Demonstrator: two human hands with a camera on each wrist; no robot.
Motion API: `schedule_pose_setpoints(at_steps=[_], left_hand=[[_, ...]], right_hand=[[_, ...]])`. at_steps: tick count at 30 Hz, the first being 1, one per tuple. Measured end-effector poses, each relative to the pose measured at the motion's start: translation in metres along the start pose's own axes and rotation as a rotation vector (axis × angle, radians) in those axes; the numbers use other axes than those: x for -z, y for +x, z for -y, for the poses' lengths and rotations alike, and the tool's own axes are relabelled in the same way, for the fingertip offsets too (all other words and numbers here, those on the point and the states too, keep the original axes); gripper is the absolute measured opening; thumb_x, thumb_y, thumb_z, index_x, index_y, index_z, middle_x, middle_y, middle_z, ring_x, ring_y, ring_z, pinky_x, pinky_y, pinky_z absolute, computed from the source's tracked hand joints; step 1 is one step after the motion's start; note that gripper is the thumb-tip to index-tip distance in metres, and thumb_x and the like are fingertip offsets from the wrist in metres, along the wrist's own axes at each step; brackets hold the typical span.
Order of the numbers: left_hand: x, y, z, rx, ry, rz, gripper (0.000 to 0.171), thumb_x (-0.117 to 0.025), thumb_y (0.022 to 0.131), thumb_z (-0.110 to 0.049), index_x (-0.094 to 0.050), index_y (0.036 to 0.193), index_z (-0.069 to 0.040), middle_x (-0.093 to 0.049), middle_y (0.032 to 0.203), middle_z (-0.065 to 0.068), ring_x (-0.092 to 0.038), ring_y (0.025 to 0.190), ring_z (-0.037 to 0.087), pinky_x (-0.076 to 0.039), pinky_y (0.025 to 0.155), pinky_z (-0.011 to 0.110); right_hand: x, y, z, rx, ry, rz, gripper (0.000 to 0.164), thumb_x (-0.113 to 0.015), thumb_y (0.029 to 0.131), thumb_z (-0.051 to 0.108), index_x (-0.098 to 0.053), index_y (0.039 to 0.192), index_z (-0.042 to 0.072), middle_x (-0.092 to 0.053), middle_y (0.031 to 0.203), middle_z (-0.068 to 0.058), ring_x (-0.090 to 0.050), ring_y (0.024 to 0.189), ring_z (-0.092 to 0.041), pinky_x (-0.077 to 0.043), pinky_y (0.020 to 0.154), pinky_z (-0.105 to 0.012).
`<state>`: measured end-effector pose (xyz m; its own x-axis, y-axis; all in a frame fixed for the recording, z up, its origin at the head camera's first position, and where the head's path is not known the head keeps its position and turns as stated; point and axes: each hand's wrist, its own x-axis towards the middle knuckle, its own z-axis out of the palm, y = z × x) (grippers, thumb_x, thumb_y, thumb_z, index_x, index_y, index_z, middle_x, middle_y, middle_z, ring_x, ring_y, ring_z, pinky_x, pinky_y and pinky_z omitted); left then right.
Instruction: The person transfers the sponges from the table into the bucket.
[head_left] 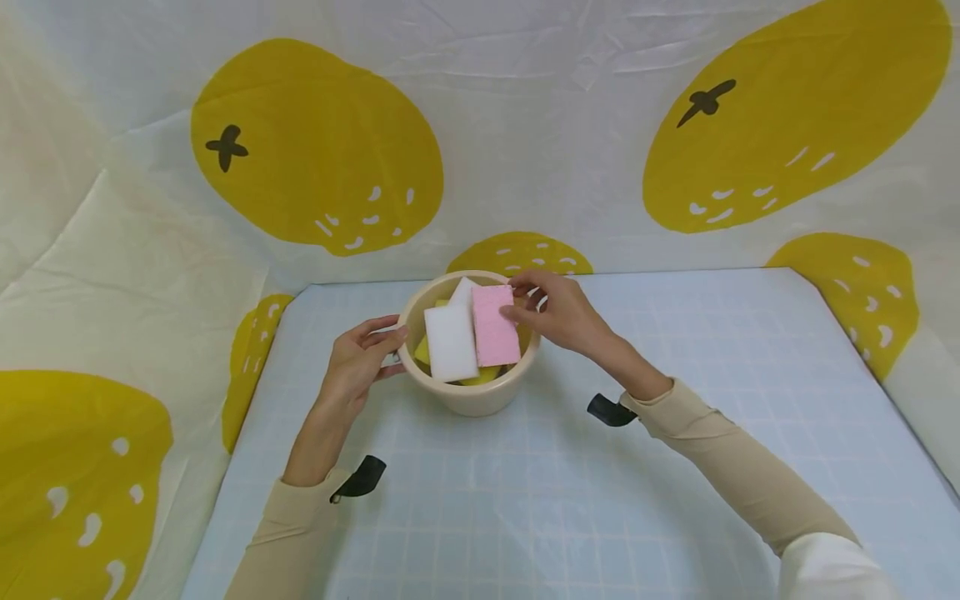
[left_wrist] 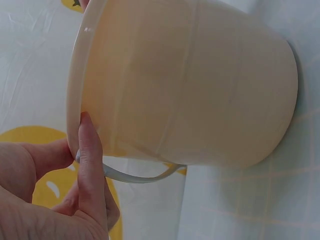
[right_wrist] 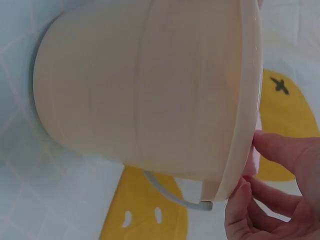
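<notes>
A cream plastic bucket (head_left: 480, 400) stands upright at the back of the table, filled with sponges. My left hand (head_left: 356, 354) grips its rim on the left, thumb on top and fingers below, beside the grey handle (left_wrist: 140, 177) that hangs down. On the right side, my right hand (head_left: 558, 312) pinches a pink sponge (head_left: 492, 337) that lies at the top of the pile. A white block sponge (head_left: 452, 346) lies next to the pink one, with another white piece (head_left: 463, 292) behind. Yellow sponges (head_left: 483, 375) show underneath, mostly hidden.
The table (head_left: 510, 508) has a pale blue checked cover. Behind it hangs a white cloth (head_left: 540, 150) with yellow fruit prints, close to the bucket's far side. A black strap end (head_left: 360, 479) sticks out at the left cuff, another (head_left: 611, 410) at the right.
</notes>
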<state>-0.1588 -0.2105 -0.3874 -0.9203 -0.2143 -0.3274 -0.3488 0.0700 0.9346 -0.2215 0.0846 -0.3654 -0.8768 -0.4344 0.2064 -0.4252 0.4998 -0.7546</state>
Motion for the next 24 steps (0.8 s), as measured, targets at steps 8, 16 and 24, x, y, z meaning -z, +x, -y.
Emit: schedule_pose_setpoints(at_steps=[8, 16, 24], left_hand=[[0.003, 0.002, -0.001, -0.011, -0.006, 0.003, 0.047, -0.074, 0.097, -0.024, -0.061, 0.14, -0.008, -0.065, 0.127, 0.014, -0.065, 0.093, 0.014, -0.064, 0.076, 0.03], [0.006, 0.003, -0.002, -0.007, 0.023, 0.021, 0.048, -0.073, 0.098, -0.024, -0.059, 0.14, -0.007, -0.064, 0.124, 0.012, -0.064, 0.094, 0.014, -0.064, 0.077, 0.03], [0.012, 0.0, -0.003, -0.096, 0.119, 0.064, 0.048, -0.07, 0.1, -0.026, -0.059, 0.141, -0.003, -0.065, 0.127, 0.018, -0.066, 0.095, 0.012, -0.064, 0.076, 0.029]], right_hand=[[0.002, 0.001, -0.003, 0.021, 0.008, -0.003, 0.039, -0.079, 0.093, 0.02, -0.067, 0.124, -0.001, -0.07, 0.11, -0.013, -0.066, 0.095, -0.026, -0.06, 0.081, -0.038], [0.011, -0.004, -0.007, -0.02, 0.01, -0.02, 0.037, -0.075, 0.096, 0.02, -0.066, 0.125, -0.001, -0.071, 0.116, -0.015, -0.068, 0.1, -0.028, -0.06, 0.09, -0.042], [0.024, -0.014, -0.021, -0.042, -0.02, -0.047, 0.033, -0.074, 0.097, 0.017, -0.067, 0.123, -0.001, -0.07, 0.118, -0.017, -0.068, 0.101, -0.029, -0.06, 0.091, -0.045]])
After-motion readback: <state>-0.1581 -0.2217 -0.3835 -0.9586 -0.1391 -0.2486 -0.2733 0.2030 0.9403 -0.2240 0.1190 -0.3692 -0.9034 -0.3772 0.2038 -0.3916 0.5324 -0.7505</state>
